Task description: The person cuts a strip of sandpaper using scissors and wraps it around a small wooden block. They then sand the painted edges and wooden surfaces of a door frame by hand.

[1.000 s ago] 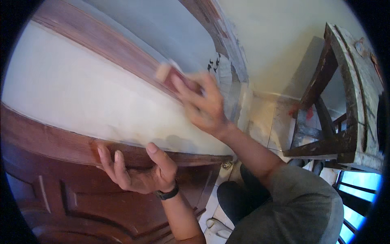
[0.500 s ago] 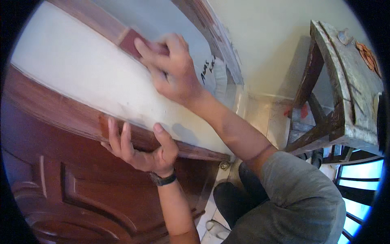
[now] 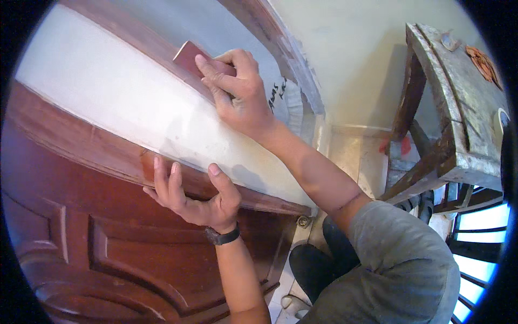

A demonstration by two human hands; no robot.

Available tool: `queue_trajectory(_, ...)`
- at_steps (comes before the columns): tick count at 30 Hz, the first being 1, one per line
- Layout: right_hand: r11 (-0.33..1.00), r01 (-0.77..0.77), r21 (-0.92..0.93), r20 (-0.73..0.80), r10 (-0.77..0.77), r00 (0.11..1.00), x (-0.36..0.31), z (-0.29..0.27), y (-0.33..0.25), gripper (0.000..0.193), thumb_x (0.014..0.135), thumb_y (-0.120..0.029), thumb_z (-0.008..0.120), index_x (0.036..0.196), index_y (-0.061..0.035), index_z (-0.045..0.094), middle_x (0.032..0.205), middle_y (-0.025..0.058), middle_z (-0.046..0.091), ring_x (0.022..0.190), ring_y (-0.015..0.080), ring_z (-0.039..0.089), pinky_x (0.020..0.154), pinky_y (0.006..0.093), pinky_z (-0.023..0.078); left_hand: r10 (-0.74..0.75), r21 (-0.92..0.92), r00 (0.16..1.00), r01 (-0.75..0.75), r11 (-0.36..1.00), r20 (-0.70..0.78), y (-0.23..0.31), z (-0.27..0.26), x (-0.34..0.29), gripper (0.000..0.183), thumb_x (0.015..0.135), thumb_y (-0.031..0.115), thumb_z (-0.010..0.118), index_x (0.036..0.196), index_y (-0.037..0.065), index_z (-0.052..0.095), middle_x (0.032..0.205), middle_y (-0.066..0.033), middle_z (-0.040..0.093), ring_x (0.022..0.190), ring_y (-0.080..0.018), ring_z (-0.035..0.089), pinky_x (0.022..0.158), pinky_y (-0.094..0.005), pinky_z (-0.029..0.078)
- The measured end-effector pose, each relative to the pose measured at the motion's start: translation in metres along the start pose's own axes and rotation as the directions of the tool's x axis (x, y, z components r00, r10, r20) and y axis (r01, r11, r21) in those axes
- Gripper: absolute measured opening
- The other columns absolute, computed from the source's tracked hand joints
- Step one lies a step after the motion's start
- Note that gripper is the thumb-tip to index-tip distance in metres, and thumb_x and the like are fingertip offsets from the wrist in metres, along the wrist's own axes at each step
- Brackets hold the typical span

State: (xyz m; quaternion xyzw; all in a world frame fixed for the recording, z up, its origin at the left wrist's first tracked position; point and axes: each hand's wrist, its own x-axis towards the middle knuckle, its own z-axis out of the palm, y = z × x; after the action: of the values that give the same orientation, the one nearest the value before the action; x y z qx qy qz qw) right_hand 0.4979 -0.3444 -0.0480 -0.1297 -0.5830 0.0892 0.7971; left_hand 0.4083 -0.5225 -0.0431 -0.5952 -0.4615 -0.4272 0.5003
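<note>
My right hand [image 3: 240,94] is closed on a reddish-brown, flat piece of sandpaper [image 3: 189,58] with a pale edge. It lies on the upper wooden rail [image 3: 116,29], thumb and fingers pressing it. Lower down, my left hand [image 3: 199,200] rests its spread fingertips against the lower wooden rail [image 3: 65,119] of a carved red-brown door [image 3: 135,259]. An orange-brown patch [image 3: 146,162] shows beside those fingertips; whether it is stain or a loose piece I cannot tell. Between the rails runs a smooth white strip [image 3: 108,70].
A grey-blue panel [image 3: 199,24] with handwriting lies beyond the upper rail, bordered by a curved wooden frame [image 3: 264,27]. At right stands a worn wooden table [image 3: 464,92], an orange cloth [image 3: 484,65] on top. My knees [image 3: 310,267] are close below the rails.
My right hand and the sandpaper have shifted slightly right along the upper rail. The left hand stays on the lower rail. The whole view has moved a little.
</note>
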Motion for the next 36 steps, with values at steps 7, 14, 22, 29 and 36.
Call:
queue_trajectory(7,0.954,-0.263,-0.142,0.156,0.284,0.946,-0.197,-0.088,0.023,0.061,0.085,0.009,0.073,0.142,-0.0115,0.076,0.112,0.0110,0.066,0.094,0.0276,0.059,0.083,0.0383,0.050,-0.011,-0.084,0.999,0.008,0.996,-0.039,0.001,-0.006,0.004,0.059,0.092,0.021,0.077,0.144,0.004,0.054,0.149,-0.0216,0.062,0.145,-0.0404,0.057,0.135,-0.0615,0.015)
queue_trajectory(14,1.000,0.017,0.012,0.056,-0.018,0.998,-0.015,-0.003,-0.006,0.061,0.083,-0.003,0.072,0.144,-0.0122,0.075,0.103,0.0103,0.059,0.097,0.0304,0.057,0.091,0.0438,0.044,-0.010,0.032,0.999,0.009,0.999,0.036,0.003,-0.001,-0.005,0.057,0.093,0.022,0.079,0.142,0.005,0.054,0.150,-0.0221,0.061,0.147,-0.0432,0.056,0.134,-0.0647,0.015)
queue_trajectory(22,0.979,-0.183,-0.093,0.138,0.195,0.971,-0.204,-0.093,0.024,0.052,0.086,-0.005,0.079,0.138,-0.0044,0.078,0.103,0.0069,0.065,0.097,0.0248,0.058,0.087,0.0386,0.047,0.017,-0.020,1.000,-0.017,1.000,-0.021,0.008,-0.004,0.003,0.058,0.096,0.022,0.077,0.144,0.005,0.052,0.151,-0.0258,0.059,0.147,-0.0425,0.054,0.132,-0.0630,0.021)
queue_trajectory(29,0.996,-0.078,0.047,0.147,0.070,0.987,-0.083,-0.038,0.002,0.051,0.091,-0.017,0.073,0.140,-0.0049,0.076,0.114,0.0131,0.062,0.103,0.0314,0.058,0.101,0.0492,0.044,0.060,-0.039,0.998,-0.060,0.997,0.004,-0.004,0.001,-0.005,0.055,0.098,0.016,0.075,0.145,0.001,0.051,0.156,-0.0299,0.053,0.147,-0.0452,0.051,0.127,-0.0600,0.034)
queue_trajectory(36,0.978,-0.199,-0.057,0.152,0.205,0.967,-0.225,-0.087,0.041,0.047,0.090,-0.012,0.076,0.136,-0.0023,0.078,0.124,0.0162,0.066,0.117,0.0361,0.063,0.104,0.0504,0.052,0.081,-0.119,0.996,-0.086,0.989,-0.044,-0.001,0.002,0.001,0.059,0.097,0.015,0.075,0.147,0.000,0.048,0.156,-0.0316,0.051,0.147,-0.0455,0.051,0.128,-0.0596,0.033)
